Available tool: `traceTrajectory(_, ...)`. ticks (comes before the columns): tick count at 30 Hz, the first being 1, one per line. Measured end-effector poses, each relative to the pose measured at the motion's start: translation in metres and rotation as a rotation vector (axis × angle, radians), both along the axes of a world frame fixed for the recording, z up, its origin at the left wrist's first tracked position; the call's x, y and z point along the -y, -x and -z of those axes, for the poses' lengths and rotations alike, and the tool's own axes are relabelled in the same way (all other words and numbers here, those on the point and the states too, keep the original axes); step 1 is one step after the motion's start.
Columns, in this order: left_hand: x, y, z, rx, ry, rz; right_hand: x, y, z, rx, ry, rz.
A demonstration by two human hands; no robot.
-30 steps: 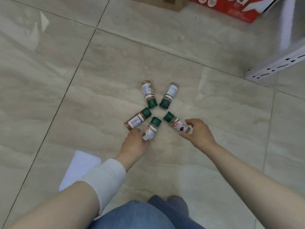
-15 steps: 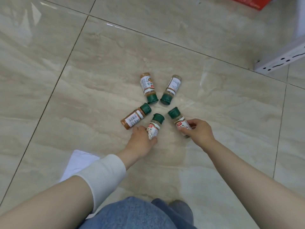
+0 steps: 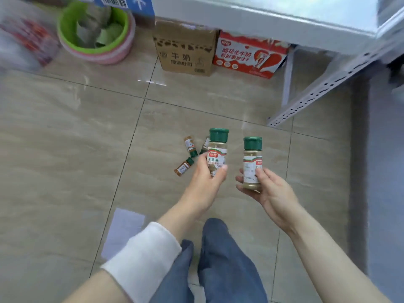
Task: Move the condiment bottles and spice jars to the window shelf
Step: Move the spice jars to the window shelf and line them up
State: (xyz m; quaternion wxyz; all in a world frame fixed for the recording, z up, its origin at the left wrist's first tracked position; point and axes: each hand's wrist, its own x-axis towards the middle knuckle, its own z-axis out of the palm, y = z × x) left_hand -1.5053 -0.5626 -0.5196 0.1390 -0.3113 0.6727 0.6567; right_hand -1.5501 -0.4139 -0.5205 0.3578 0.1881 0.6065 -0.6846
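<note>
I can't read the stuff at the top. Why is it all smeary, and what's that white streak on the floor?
Head view: the green bowl and bag at the top left are smeared, probably motion blur; the left jar and right jar look fairly sharp; the white streak is glare on the shiny floor.

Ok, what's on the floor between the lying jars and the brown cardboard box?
Nothing: head view shows bare tile there, crossed by one grout line, between the three lying jars and the cardboard box.
</note>
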Motion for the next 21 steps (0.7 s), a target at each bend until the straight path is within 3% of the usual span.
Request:
traceTrajectory(6, -0.018, -0.005, -0.208, -0.086, -0.011, 0.037, -0.019, -0.002, -0.204, -0.004, 0.137, 0.113)
traceTrajectory(9, -0.02, 0.003, -0.287, -0.161, 0.006, 0.056, -0.026, -0.002, -0.28, -0.103, 0.152, 0.078)
traceTrajectory(21, -0.052, 0.081, -0.476, -0.556, 0.073, 0.13, -0.047, 0.062, -0.46, -0.509, 0.136, 0.143)
